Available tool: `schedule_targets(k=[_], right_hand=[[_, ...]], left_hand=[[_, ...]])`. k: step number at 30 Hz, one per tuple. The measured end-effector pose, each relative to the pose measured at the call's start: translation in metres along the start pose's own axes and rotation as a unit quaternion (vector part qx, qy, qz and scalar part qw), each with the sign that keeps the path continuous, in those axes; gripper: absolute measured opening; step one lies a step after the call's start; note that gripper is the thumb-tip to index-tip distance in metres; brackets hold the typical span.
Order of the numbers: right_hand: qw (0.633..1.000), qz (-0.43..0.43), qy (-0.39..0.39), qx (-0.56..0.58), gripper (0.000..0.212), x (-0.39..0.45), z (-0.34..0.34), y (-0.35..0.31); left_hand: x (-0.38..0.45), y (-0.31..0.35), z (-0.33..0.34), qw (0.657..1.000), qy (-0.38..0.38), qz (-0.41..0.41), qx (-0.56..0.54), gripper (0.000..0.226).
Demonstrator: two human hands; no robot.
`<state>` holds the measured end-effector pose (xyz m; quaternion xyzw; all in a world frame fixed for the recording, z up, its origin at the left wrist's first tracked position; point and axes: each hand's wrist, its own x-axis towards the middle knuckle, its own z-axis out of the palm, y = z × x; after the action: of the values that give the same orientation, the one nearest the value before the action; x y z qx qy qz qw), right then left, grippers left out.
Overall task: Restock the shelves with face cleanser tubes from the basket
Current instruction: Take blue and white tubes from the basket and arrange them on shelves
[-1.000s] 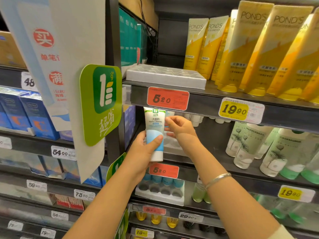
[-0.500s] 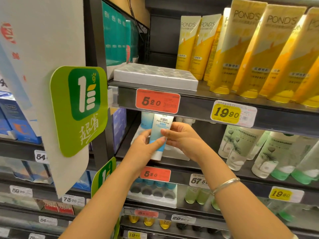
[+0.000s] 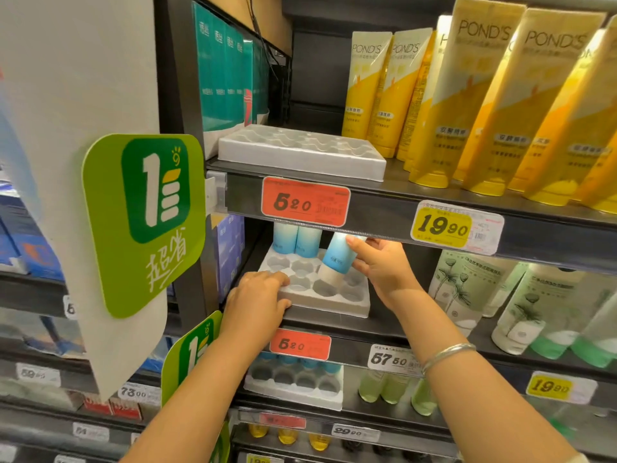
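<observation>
Middle shelf, and the white tray point(image 3: 334, 304) with round pockets is mostly bare: just two blue tubes point(image 3: 295, 240) stand in its back row, at about eleven o'clock from the tray's middle. The right hand point(image 3: 380, 267) has fingers and thumb wrapped around a third tube point(image 3: 335, 259), tilted, cap end down, touching a pocket near the tray's centre. The left hand point(image 3: 258, 300) presses the tray's front left corner, fingers laid flat on top, thumb along the front edge. Up at twelve o'clock, another tray point(image 3: 300, 152) holds nothing. Down at six, a third tray point(image 3: 293, 382) shows blue tubes only along its back. The tube tops hide behind the shelf edge and red price tag point(image 3: 305, 202). No basket anywhere in sight.
</observation>
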<state>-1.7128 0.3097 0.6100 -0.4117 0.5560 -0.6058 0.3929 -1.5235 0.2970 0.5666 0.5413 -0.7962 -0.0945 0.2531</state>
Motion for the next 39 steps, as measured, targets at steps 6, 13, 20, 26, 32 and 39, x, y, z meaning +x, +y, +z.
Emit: schedule_targets(k=[6,13,20,26,32,39], right_hand=[[0.998,0.000,0.057,-0.029,0.007,0.002,0.001,-0.001],[0.992,-0.042,0.099,-0.062,0.010,0.007,0.010,-0.001],[0.983,-0.135,0.101,-0.069,0.025,0.009,0.028,-0.001],[0.984,-0.111,0.094,-0.106,0.027,0.013,0.030,0.005],[0.973,-0.135,0.104,-0.158,0.025,0.012,0.030,0.008],[0.976,-0.129,0.101,-0.143,0.022,0.012,0.025,0.009]], left_hand=[[-0.002,-0.003,-0.008,0.999,-0.043,0.019,-0.021,0.029],[-0.009,-0.004,-0.015,0.996,-0.065,0.031,-0.048,0.030],[-0.014,-0.004,-0.015,0.995,-0.062,0.026,-0.074,0.028],[-0.015,-0.004,-0.014,0.994,-0.053,0.025,-0.096,0.026],[-0.015,-0.004,-0.013,0.993,-0.055,0.019,-0.104,0.026],[-0.015,-0.004,-0.014,0.993,-0.058,0.017,-0.104,0.026]])
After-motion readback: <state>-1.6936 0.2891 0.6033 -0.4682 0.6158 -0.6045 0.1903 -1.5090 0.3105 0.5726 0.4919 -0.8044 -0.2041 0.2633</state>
